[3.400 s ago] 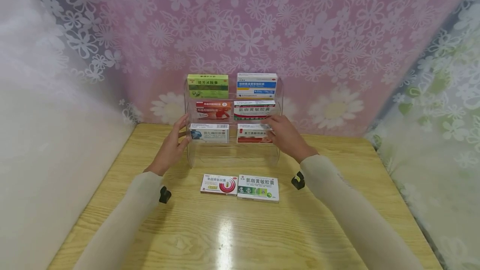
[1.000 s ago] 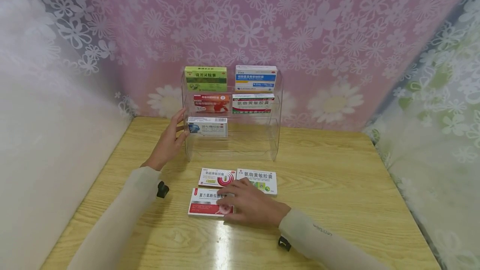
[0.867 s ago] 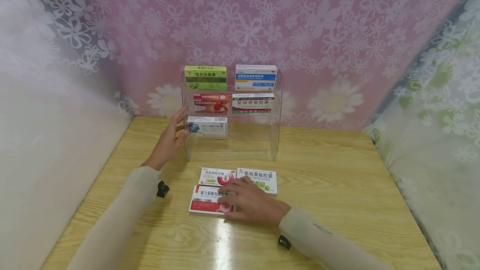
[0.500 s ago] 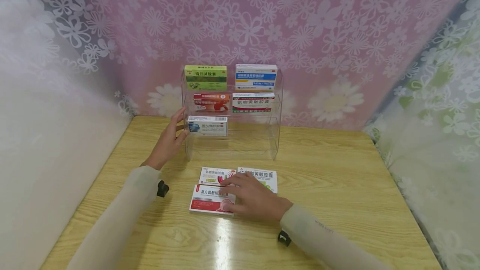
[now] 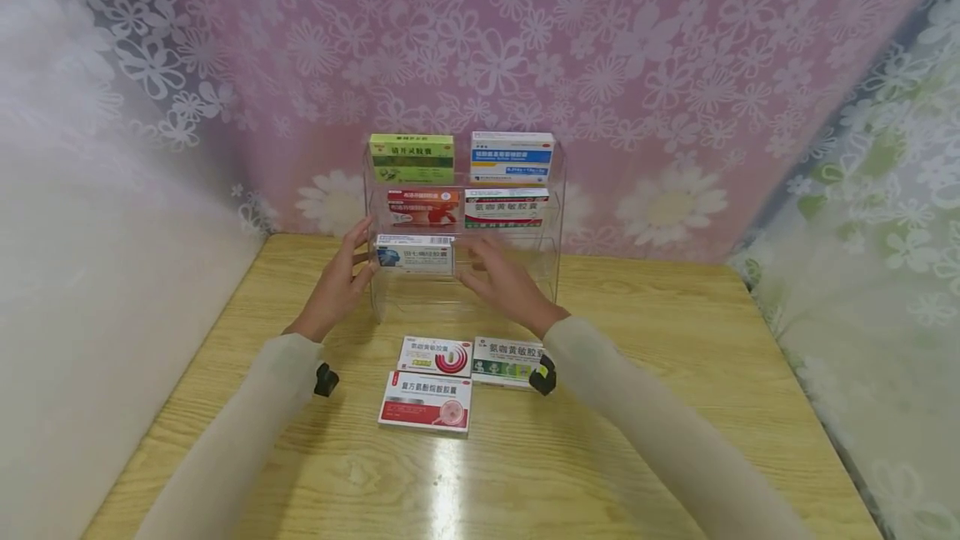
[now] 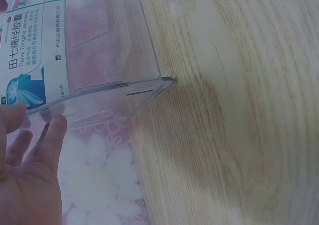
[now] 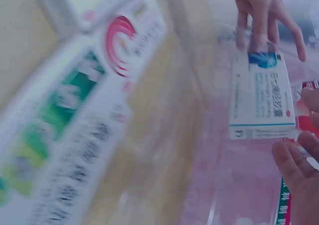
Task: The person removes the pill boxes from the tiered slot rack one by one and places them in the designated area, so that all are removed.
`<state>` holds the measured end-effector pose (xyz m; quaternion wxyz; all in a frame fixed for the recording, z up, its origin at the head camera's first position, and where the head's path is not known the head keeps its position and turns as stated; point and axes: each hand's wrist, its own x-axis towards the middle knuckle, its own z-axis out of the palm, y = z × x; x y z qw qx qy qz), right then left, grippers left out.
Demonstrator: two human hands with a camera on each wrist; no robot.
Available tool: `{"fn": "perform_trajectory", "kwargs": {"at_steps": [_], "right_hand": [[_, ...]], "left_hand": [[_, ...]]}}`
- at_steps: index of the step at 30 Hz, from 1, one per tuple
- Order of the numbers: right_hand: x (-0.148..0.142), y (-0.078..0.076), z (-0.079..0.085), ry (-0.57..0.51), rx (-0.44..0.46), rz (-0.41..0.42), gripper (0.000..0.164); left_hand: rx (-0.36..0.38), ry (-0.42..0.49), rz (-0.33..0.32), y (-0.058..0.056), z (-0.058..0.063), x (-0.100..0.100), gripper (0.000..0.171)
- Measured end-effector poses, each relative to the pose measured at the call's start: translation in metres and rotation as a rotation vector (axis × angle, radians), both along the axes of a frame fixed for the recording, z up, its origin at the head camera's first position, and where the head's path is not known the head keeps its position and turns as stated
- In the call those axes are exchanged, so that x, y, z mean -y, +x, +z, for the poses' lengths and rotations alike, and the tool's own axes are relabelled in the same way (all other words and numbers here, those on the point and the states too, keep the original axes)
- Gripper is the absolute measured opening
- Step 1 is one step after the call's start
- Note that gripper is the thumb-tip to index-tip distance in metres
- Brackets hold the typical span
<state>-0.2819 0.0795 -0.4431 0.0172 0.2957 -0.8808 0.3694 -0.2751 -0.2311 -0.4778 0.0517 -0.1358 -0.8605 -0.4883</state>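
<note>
A clear display rack (image 5: 504,300) holds medicine boxes in tiers. My left hand (image 5: 337,282) rests its fingertips against the rack's left side; in the left wrist view that hand (image 6: 35,160) touches the clear side panel, fingers fairly straight. On the lowest filled tier stands a white-and-blue medicine box (image 5: 416,255). My right hand (image 5: 510,280) is at this box's right end, thumb and fingers parted. The right wrist view shows its fingertips (image 7: 285,153) close to the end of the white-and-blue box (image 7: 261,98).
Higher tiers bear a green box (image 5: 412,158), a blue-and-white box (image 5: 512,158), a red box (image 5: 423,208) and a green-banded white box (image 5: 506,208). On the wooden table (image 5: 315,457) lie a red-and-white box (image 5: 425,402), a pink-ringed box (image 5: 435,357) and a green-striped box (image 5: 502,363).
The red-and-white box has come from the rack's lower right to the table, where my right hand let it go. That hand has moved up to the rack. My left hand stays put.
</note>
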Motion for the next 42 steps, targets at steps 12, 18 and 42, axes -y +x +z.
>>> {"fn": "perform_trajectory", "kwargs": {"at_steps": [12,18,42], "right_hand": [[0.02,-0.028,0.002,0.07,-0.031,-0.041,0.05],[0.026,-0.029,0.001,0.034,-0.002,-0.097,0.038],[-0.06,0.026,0.026,-0.163,0.051,-0.13,0.037]], "left_hand": [[-0.005,-0.009,-0.003,0.0,-0.003,-0.002,0.083],[-0.009,-0.019,-0.009,0.001,0.0,-0.003,0.084],[-0.007,-0.025,-0.01,0.001,-0.003,0.002,0.087]]}}
